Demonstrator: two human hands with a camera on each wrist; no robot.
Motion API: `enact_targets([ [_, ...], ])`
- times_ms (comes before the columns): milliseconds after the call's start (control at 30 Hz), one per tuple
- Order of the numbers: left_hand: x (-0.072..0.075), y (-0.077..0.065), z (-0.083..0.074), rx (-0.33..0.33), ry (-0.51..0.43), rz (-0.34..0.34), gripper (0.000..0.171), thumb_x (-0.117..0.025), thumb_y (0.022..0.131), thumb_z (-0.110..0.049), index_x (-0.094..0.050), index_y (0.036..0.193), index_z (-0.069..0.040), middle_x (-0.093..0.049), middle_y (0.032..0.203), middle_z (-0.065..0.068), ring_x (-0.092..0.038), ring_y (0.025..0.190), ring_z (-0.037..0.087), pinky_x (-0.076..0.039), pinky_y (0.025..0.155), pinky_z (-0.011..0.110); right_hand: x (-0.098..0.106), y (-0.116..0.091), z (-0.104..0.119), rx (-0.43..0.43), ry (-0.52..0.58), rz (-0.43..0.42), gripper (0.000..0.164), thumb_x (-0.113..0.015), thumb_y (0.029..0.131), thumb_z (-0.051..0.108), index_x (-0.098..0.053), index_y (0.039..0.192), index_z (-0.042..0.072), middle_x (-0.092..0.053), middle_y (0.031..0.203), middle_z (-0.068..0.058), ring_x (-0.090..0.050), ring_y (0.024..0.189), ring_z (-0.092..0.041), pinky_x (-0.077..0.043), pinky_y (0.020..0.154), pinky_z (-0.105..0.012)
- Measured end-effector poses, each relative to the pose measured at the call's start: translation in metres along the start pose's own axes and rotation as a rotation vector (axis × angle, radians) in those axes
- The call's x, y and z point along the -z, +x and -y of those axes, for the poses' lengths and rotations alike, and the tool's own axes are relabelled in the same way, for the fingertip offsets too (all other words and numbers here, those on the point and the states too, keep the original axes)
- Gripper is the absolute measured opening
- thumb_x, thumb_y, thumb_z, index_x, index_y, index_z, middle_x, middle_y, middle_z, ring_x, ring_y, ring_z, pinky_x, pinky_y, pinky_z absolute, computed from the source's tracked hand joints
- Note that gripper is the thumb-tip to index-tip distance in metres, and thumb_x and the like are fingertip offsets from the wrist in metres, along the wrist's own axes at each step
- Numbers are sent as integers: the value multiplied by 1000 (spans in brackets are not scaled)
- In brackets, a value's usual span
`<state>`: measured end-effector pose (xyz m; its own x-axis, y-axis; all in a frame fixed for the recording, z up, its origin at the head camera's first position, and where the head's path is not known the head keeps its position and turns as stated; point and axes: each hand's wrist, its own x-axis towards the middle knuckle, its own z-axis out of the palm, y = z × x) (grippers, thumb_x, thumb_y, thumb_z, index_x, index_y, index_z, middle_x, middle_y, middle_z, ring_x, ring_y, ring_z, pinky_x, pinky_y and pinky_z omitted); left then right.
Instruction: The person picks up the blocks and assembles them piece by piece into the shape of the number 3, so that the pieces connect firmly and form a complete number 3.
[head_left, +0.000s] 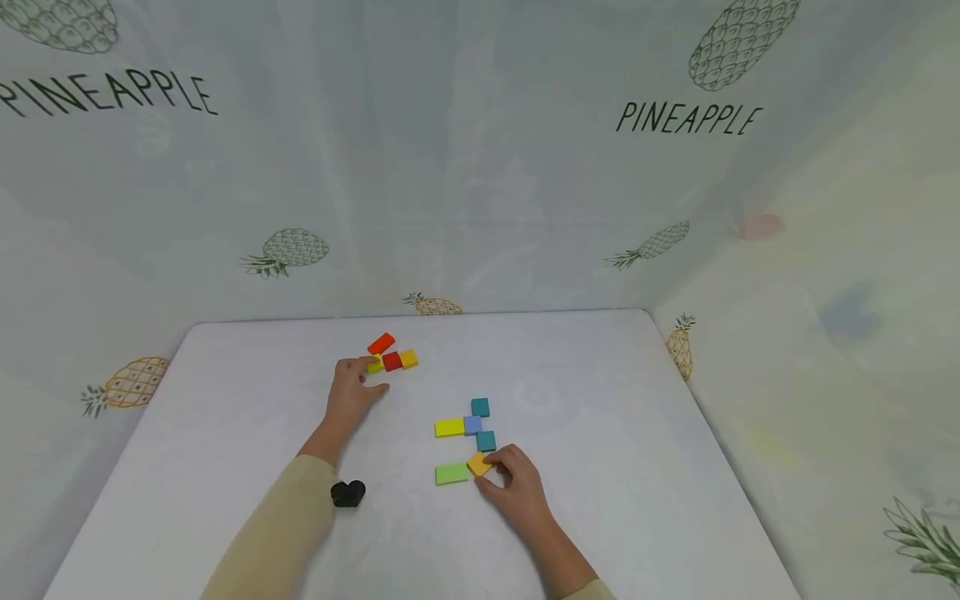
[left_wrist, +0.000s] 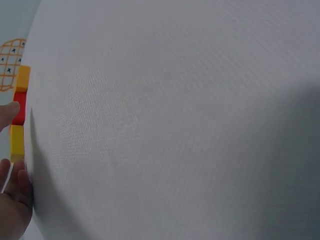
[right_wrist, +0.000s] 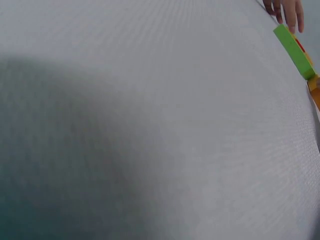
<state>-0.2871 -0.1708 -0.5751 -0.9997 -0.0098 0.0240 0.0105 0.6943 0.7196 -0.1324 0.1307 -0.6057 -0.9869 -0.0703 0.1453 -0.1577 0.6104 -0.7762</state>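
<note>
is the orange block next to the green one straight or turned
Turned: the orange block, pinched by the right hand, is at an angle to the light green block.

In the far group, a long block [head_left: 381, 343] was orange-red, beside solid lemon [head_left: 376, 367], red [head_left: 392, 361] and amber blocks [head_left: 408, 358]. Nearer came a yellow block [head_left: 449, 427], a periwinkle block [head_left: 472, 425], two teal blocks [head_left: 480, 407], a lime-green block [head_left: 451, 473] and an orange block [head_left: 477, 464]. The heart-shaped piece [head_left: 348, 493] was black, the sleeves [head_left: 277, 525] beige, the desk [head_left: 600, 400] white. Dark-outlined and orange-gridded pineapples and black lettering patterned the pale grey cloth [head_left: 487, 167].
</note>
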Motion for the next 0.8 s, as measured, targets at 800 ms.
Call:
enact_targets([
  [800, -2, 19, 1, 148, 12, -58, 46, -69, 91, -18, -55, 132, -3, -58, 111, 16, -51, 92, 31, -46, 84, 42, 0, 1, -3, 60, -16, -20, 24, -82, 80, 19, -69, 100, 18, -57, 94, 12, -52, 82, -7, -48, 73, -24],
])
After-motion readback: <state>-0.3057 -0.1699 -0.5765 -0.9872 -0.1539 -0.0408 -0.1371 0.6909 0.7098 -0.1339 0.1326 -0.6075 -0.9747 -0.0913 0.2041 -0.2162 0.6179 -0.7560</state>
